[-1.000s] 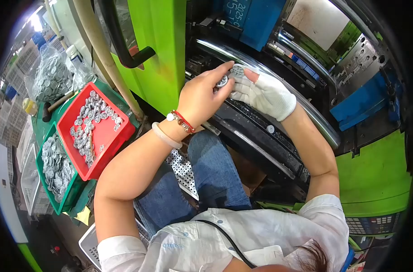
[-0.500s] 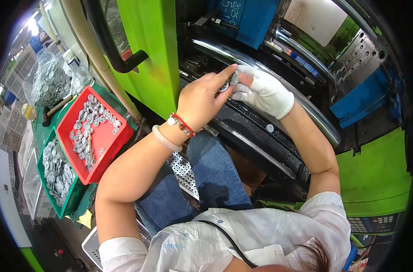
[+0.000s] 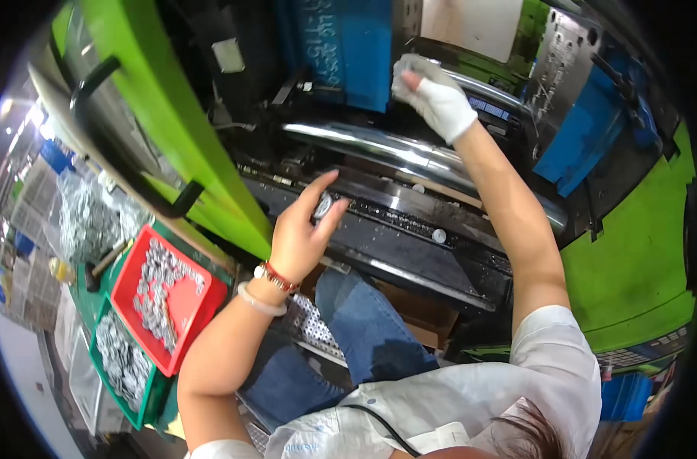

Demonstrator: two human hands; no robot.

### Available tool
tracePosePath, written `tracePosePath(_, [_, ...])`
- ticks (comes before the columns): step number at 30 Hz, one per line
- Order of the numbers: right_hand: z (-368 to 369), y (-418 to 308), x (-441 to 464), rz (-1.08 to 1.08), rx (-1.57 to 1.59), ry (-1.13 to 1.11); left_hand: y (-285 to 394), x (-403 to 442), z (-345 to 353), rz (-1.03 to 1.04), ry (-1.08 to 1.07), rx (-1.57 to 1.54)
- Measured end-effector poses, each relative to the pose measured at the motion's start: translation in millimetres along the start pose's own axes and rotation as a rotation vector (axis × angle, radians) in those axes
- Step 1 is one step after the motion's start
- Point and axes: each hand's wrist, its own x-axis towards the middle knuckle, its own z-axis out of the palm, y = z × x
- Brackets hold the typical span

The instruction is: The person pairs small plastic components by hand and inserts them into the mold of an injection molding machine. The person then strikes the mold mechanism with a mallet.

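Note:
My left hand (image 3: 298,236) is bare and hovers over the front ledge of the machine. Its thumb and forefinger stand apart, while a small round metal piece (image 3: 324,205) sits held within the hand. My right hand (image 3: 438,99), in a white glove with bare fingertips showing, reaches up between the mould halves, above the polished steel bar (image 3: 363,141). Its fingers are curled at the far side, and what they hold is too unclear to name. One loose round piece (image 3: 438,236) lies on the dark ledge, and another round piece (image 3: 418,188) rests further back.
At the left, a red tray (image 3: 181,325) holds many round metal pieces, beside a green tray (image 3: 143,409) full of grey pieces. A plastic bag (image 3: 88,218) of parts and a hammer (image 3: 94,277) are behind. The green door (image 3: 161,115) and blue mould blocks (image 3: 363,61) flank the hands.
My hands have come apart. The right has moved up between the mould halves; the left has drawn back lower left with a round piece. The view has shifted.

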Motion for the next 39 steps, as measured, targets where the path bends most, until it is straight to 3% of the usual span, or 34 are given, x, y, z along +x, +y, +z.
tracePosePath(2, [-47, 2, 45, -0.21, -0.22, 0.15, 3, -1, -1, -0.019, -0.055, -0.024])
tracePosePath(3, [-48, -9, 53, -0.216, -0.414, 0.319, -3, -2, 2, 0.068, -0.024, 0.035])
tracePosePath(4, [-63, -12, 68, -0.25, -0.453, 0.335, -4, -1, 4, 0.157, 0.009, 0.095])
tracePosePath(6, [-102, 3, 111, -0.388, -0.372, 0.371, -7, -4, 2, 0.051, -0.039, 0.096])
tracePosePath(9, [-117, 0, 147, -0.388, -0.639, 0.414, -9, -5, 3, 0.054, -0.055, 0.126])
tracePosePath(17, [-127, -2, 172, -0.373, -0.88, 0.434, -13, 5, 13, -0.052, -0.107, 0.054])
tracePosePath(26, [-128, -3, 171, -0.357, -0.716, 0.37, -17, 7, 16, -0.034, -0.157, 0.086])
tracePosePath(29, [-124, -7, 171, -0.404, -0.798, 0.405, -19, 6, 15, -0.043, -0.156, 0.08])
tracePosePath(32, [-101, -28, 157, -0.307, -1.118, 0.469, -20, 6, 16, -0.027, -0.146, 0.072])
tracePosePath(35, [-88, -40, 156, -0.108, -1.079, 0.498, -18, 5, 17, -0.024, -0.148, 0.075])
tracePosePath(39, [-109, -27, 170, -0.188, -1.049, 0.484, -14, 5, 17, -0.042, -0.171, 0.095])
